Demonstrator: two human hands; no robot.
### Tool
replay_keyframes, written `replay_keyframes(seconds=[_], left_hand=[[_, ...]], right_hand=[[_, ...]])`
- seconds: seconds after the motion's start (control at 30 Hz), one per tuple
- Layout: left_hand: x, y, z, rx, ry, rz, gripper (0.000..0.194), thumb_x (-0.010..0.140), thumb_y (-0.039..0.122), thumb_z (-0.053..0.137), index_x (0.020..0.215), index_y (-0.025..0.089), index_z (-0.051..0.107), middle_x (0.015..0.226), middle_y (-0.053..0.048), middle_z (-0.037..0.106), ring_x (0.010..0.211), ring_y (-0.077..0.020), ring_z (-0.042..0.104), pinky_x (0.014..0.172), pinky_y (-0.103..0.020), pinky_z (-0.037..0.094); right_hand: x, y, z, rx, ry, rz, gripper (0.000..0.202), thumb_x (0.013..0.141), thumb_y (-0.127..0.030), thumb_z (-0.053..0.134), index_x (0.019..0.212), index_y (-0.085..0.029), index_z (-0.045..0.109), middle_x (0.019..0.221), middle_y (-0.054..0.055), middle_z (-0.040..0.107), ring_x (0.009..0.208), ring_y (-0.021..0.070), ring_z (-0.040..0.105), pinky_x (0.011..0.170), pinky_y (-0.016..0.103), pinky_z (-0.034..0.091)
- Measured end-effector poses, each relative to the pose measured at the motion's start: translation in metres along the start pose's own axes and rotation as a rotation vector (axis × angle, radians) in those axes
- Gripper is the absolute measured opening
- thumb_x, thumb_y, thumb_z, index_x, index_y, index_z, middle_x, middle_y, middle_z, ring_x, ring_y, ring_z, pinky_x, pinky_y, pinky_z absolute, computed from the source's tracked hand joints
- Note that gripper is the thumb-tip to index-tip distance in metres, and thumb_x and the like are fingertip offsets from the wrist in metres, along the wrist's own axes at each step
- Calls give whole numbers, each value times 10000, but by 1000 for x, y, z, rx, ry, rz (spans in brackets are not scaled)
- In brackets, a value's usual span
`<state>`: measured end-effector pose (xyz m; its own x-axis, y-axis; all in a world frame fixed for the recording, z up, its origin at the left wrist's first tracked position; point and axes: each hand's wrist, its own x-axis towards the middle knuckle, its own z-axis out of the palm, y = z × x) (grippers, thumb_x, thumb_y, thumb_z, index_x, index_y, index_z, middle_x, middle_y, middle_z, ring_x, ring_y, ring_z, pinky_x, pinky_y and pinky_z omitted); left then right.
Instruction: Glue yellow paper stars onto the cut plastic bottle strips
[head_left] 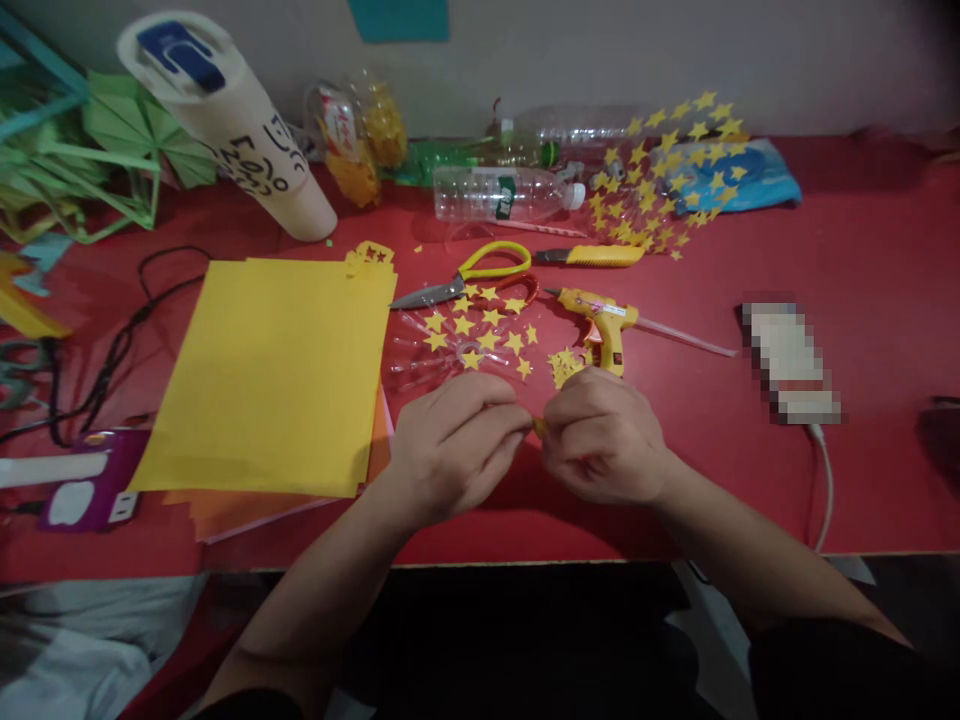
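My left hand (463, 445) and my right hand (600, 435) meet over the front of the red table, fingers closed. Between their fingertips shows a small yellow paper piece (539, 427), probably a star, its shape mostly hidden. My right hand pinches it; the left fingertips touch its other side. Just beyond my right hand lies a pile of yellow paper stars (566, 368). Beyond my left hand sits a clear plastic piece with splayed strips (420, 365), yellow stars (463, 326) on its strips. A yellow glue gun (611, 318) rests behind my right hand, a clear stick in its back.
Yellow paper sheets (277, 380) lie at left, near a purple power block (94, 490). Scissors (442, 292), a yellow cutter (592, 257), plastic bottles (480, 195) and a starred plastic piece (660, 185) lie behind. A white tumbler (247, 140) stands back left; a phone (787, 360) lies right.
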<state>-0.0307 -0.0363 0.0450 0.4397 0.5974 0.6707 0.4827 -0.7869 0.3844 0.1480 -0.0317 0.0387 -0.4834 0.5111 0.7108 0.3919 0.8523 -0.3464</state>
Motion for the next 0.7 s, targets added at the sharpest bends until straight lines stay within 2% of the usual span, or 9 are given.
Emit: replay_keyframes(seconds=[0.2, 0.43, 0.6, 0.7], left_hand=[[0, -1, -1, 14, 10, 4, 80, 842, 98, 576, 839, 170, 609, 795, -22, 647, 715, -114, 599, 636, -225, 517], [1, -1, -2, 16, 13, 9, 96, 833, 83, 566, 839, 168, 609, 803, -23, 653, 712, -116, 594, 625, -231, 514], [1, -1, -2, 15, 11, -1, 87, 844, 99, 567, 838, 173, 613, 799, -15, 647, 714, -108, 597, 628, -224, 521], [0, -2, -2, 17, 19, 5, 73, 837, 100, 591, 844, 169, 614, 800, -13, 644, 724, -105, 600, 634, -219, 525]], right_hand=[[-1, 2, -5, -40, -25, 0, 219, 801, -64, 538, 660, -223, 482, 640, -34, 571, 587, 106, 488, 567, 260, 410], [0, 1, -6, -10, -96, -8, 247, 795, -38, 526, 641, -220, 461, 640, -35, 600, 581, 100, 494, 575, 258, 400], [0, 0, -7, -35, -51, -16, 235, 801, -40, 528, 661, -221, 478, 674, -26, 604, 599, 97, 502, 570, 250, 413], [0, 0, -8, -47, -65, -8, 225, 796, -42, 540, 671, -221, 487, 645, -29, 582, 578, 99, 495, 557, 255, 420]])
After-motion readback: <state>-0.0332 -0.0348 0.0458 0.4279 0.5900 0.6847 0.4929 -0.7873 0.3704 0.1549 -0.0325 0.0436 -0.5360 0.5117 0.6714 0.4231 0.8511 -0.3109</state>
